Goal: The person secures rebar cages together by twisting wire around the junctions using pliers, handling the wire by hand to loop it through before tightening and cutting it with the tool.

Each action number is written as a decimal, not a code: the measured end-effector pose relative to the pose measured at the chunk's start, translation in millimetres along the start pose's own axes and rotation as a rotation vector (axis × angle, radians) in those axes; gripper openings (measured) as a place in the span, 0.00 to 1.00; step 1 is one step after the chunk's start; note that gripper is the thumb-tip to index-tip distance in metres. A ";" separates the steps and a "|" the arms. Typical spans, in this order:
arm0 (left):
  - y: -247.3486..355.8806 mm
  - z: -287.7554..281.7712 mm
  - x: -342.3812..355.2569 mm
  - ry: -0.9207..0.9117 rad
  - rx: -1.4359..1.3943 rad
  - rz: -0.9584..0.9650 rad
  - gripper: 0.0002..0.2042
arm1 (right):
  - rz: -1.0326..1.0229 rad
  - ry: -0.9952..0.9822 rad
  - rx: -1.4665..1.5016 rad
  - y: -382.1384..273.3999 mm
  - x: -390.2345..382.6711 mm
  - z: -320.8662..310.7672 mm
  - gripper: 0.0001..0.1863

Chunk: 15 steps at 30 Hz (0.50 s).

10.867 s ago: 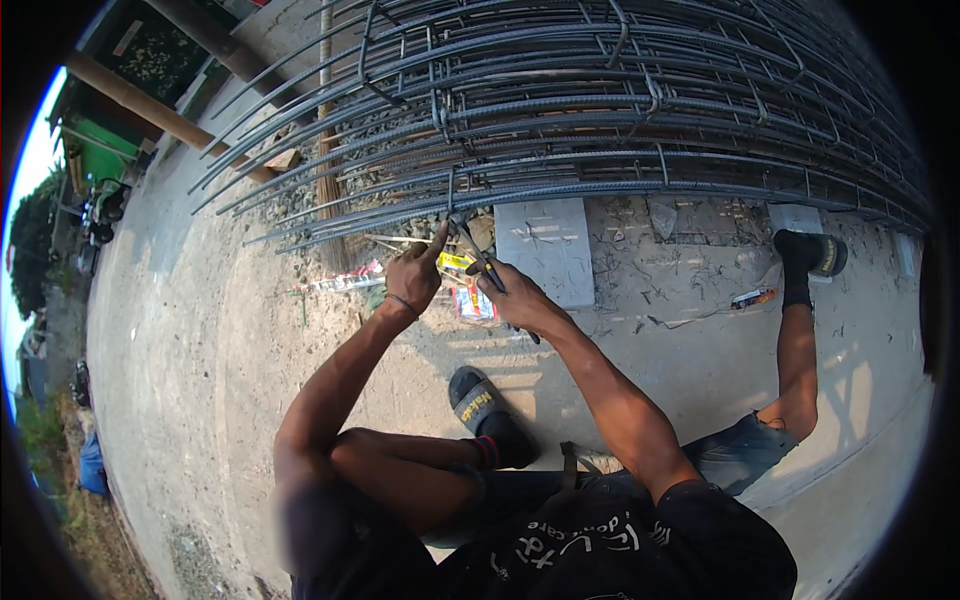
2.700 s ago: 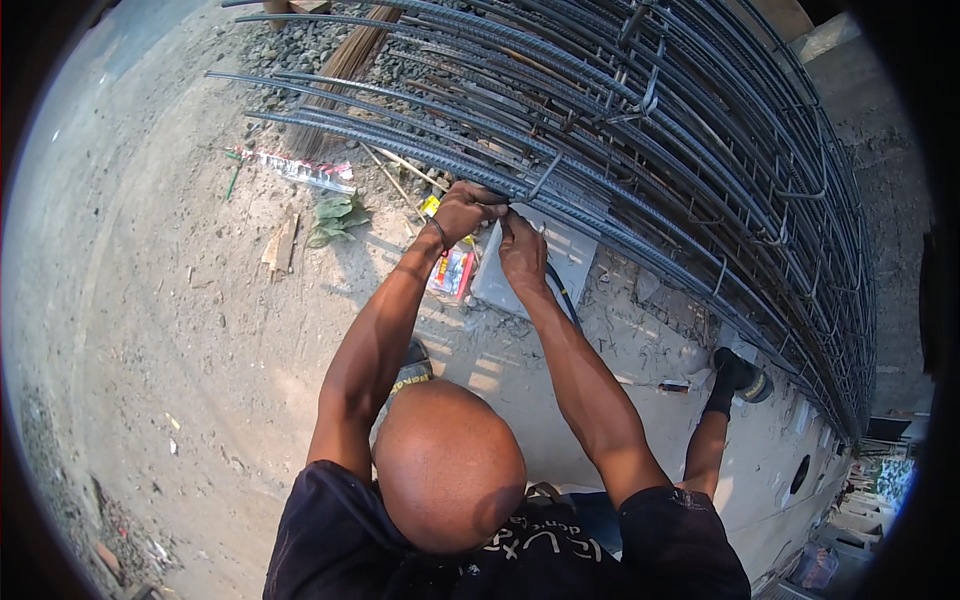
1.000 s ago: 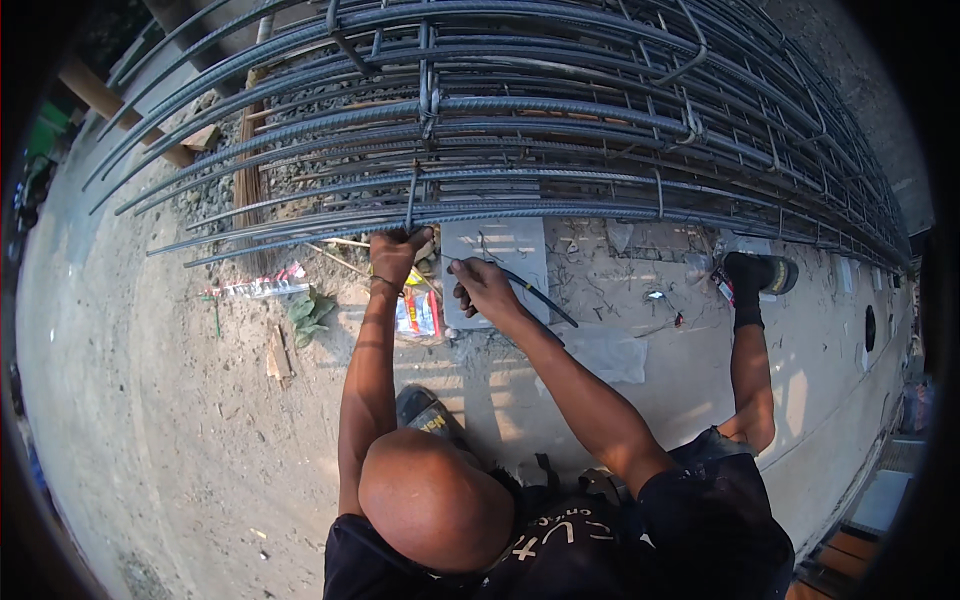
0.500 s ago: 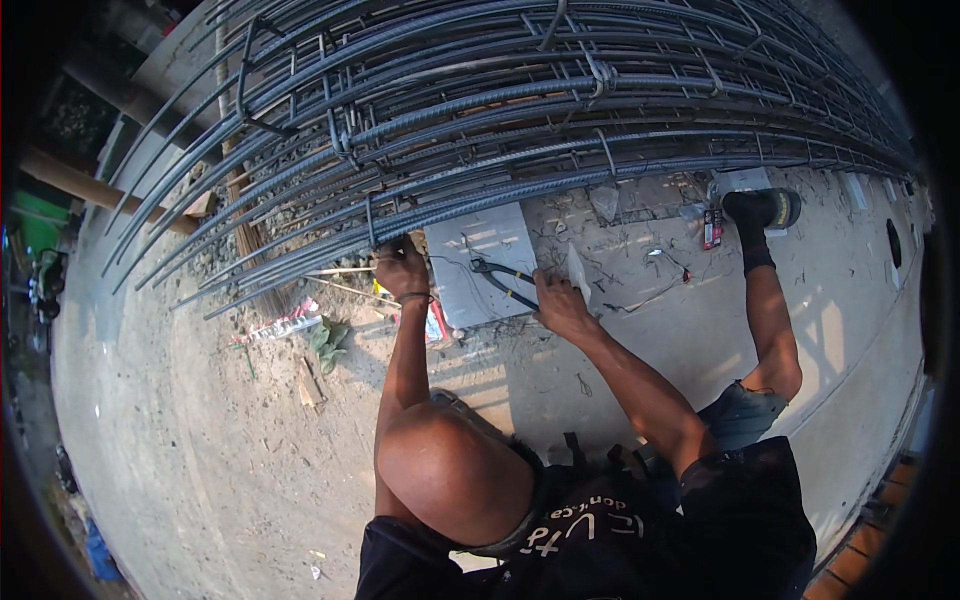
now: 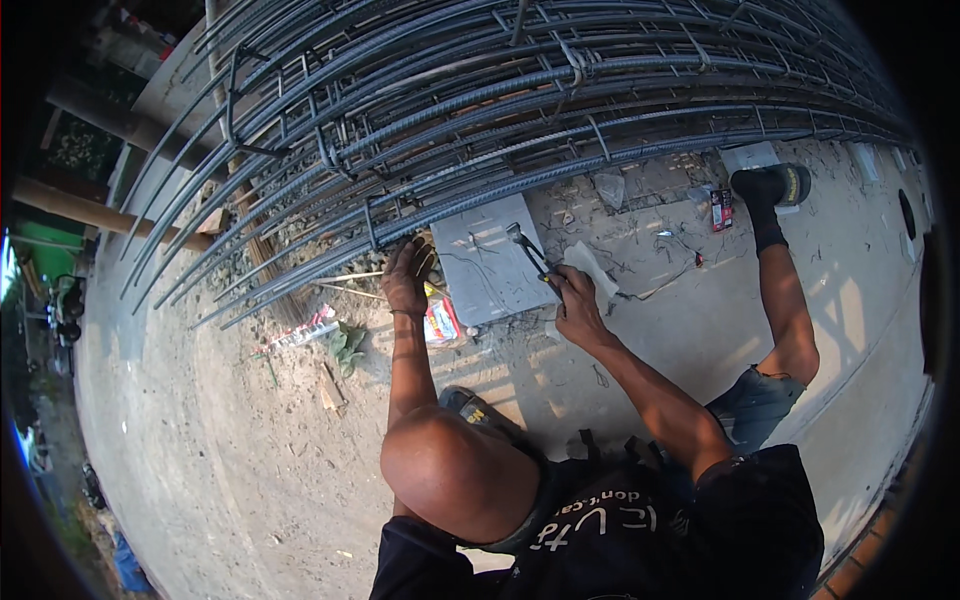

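While the right hand [image 5: 575, 305] is clenched round the pliers [image 5: 530, 255] over the grey slab [image 5: 480, 265], the left hand [image 5: 408, 275] grips the lowest bar of the rebar cage [image 5: 520, 110]; seemingly between ties, next calling for pliers brought to that bar.

Dark grey ribbed rebar cage [image 5: 520, 100] across the far side, pale grey slab [image 5: 480, 265] below it, red-and-yellow packet [image 5: 440, 322] just left, tan sandy ground [image 5: 200, 430], black shoe with yellow trim [image 5: 775, 185] far right, black printed shirt [image 5: 640, 530] near.
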<state>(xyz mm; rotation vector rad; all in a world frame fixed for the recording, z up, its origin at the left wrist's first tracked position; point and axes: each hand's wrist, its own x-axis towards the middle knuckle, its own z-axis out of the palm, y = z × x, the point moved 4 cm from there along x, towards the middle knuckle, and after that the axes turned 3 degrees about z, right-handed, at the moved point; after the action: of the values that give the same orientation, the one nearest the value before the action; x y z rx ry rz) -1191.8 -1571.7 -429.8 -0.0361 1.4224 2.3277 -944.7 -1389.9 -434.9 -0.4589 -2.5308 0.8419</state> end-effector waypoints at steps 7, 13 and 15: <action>-8.0 -8.9 7.4 -0.013 -0.084 -0.052 0.13 | -0.053 -0.186 -0.052 -58.8 55.8 28.0 0.30; -11.2 -2.4 -10.3 0.057 0.030 0.028 0.15 | 0.006 -0.314 -0.029 -76.0 53.8 65.3 0.33; -8.5 -1.8 -14.0 0.063 0.053 0.071 0.15 | 0.011 -0.313 -0.046 -79.6 56.7 69.0 0.34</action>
<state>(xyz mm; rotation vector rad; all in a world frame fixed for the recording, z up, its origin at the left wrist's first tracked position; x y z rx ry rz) -1176.3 -1574.5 -434.6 -0.0449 1.5388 2.3633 -1040.7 -1459.2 -418.2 -0.3796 -2.8402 0.9237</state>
